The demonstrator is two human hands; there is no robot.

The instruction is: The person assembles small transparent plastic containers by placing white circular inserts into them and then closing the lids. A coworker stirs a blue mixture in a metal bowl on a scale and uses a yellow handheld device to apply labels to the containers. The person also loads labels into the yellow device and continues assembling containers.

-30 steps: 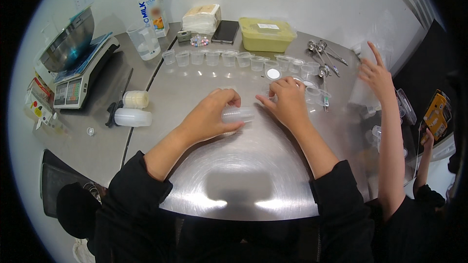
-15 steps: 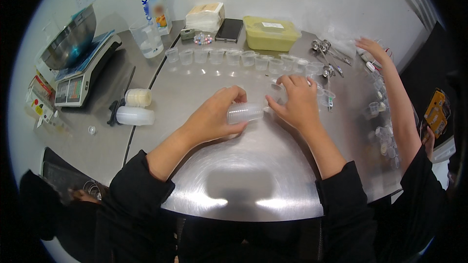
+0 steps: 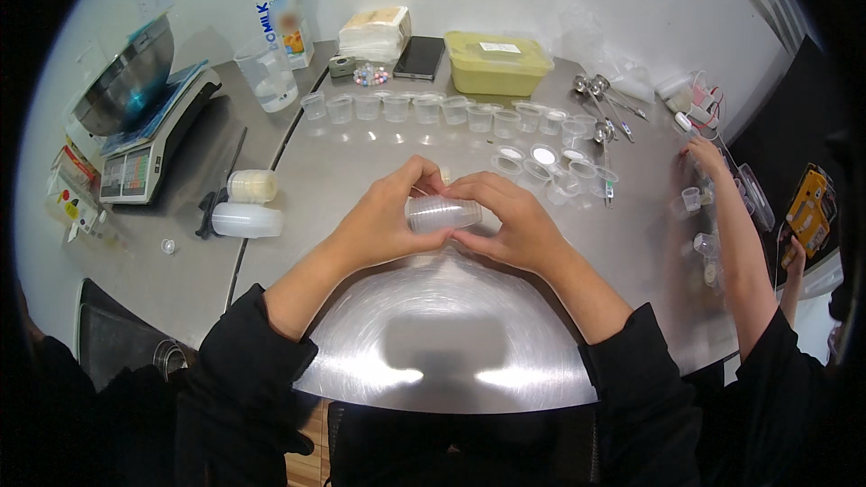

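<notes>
A stack of nested clear plastic cups (image 3: 441, 214) lies on its side just above the steel table, in front of me. My left hand (image 3: 383, 212) is closed around its left part, thumb below and fingers above. My right hand (image 3: 516, 221) closes on the stack's right end, its fingertips meeting those of my left hand. Beyond my hands runs a curved row of small clear cups (image 3: 396, 109). More cups and round lids (image 3: 543, 155) stand in a loose cluster beyond my right hand.
At left lie two more stacks, one yellowish (image 3: 253, 186), one clear (image 3: 247, 220), beside a scale (image 3: 135, 171) bearing a steel bowl (image 3: 144, 72). A jug (image 3: 269, 81), carton (image 3: 290, 22), phone (image 3: 420, 59), green tub (image 3: 499, 63) and measuring spoons (image 3: 603, 99) stand behind. A co-worker's arm (image 3: 740, 225) reaches in from the right.
My right hand has moved left from the cup cluster onto the stack's right end. The stack and my left hand have shifted slightly left. The co-worker's hand has come down lower.
</notes>
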